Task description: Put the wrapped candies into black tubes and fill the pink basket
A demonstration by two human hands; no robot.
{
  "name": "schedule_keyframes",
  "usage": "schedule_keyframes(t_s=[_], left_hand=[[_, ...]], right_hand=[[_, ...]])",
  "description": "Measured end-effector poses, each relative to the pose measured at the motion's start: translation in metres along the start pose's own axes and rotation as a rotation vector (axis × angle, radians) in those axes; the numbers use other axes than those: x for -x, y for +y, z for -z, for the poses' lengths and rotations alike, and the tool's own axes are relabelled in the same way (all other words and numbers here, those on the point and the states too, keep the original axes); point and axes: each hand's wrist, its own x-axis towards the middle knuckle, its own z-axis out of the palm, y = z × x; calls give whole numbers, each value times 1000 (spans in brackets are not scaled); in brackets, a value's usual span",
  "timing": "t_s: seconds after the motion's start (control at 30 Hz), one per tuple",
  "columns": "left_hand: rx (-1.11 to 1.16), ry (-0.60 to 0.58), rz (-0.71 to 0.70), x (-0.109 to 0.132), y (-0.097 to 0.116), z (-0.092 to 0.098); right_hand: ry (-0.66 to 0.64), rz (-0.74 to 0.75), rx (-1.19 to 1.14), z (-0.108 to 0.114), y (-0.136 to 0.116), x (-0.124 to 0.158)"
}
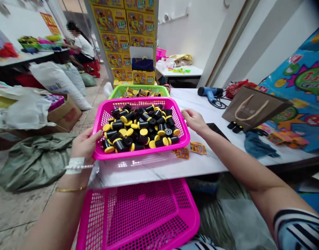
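Observation:
A pink plastic basket [141,152] is full of black cylinders [143,125] with yellow ends. My left hand [84,146] grips its left rim, thumb over the edge. At the basket's right side is my right hand [194,119], its fingers closed at the rim and partly hidden behind it. Small orange printed packets [198,148] lie on the white table [149,170] just right of the basket's near edge. Below the table edge, close to my body, sits a second pink basket [141,215] with nothing visible in it.
Behind stands a green basket [114,92] holding yellow-and-black pieces, before stacked yellow boxes [110,21]. A blue heat gun [211,93] and a brown paper bag [253,106] are on the right. Sacks [58,83] fill the left floor; a person [83,45] sits beyond.

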Motion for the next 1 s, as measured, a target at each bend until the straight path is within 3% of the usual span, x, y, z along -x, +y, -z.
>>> schedule_keyframes(t_s=[0.2, 0.27, 0.37, 0.53, 0.63, 0.73, 0.87, 1.0], left_hand=[[-59, -38, -7, -9, 2, 0], [-61, -17, -78, 0, 3, 2], [-25, 13, -180, 17, 5, 6], [57, 34, -273, 15, 8, 5], [78, 63, -357, -6, 1, 2], [91, 65, -338, -23, -11, 1], [137, 13, -234, -26, -18, 1], [165, 62, -193, -19, -12, -1]], right_hand=[[77, 145, 153, 32, -16, 83], [52, 139, 127, 29, -15, 99], [-7, 125, 23, 11, -9, 101], [41, 159, -99, -18, -7, 75], [-8, 146, -85, -22, -9, 55], [-53, 117, -70, -16, -11, 32], [-33, 28, -54, -7, -15, -17], [14, -61, -104, -10, -24, -83]])
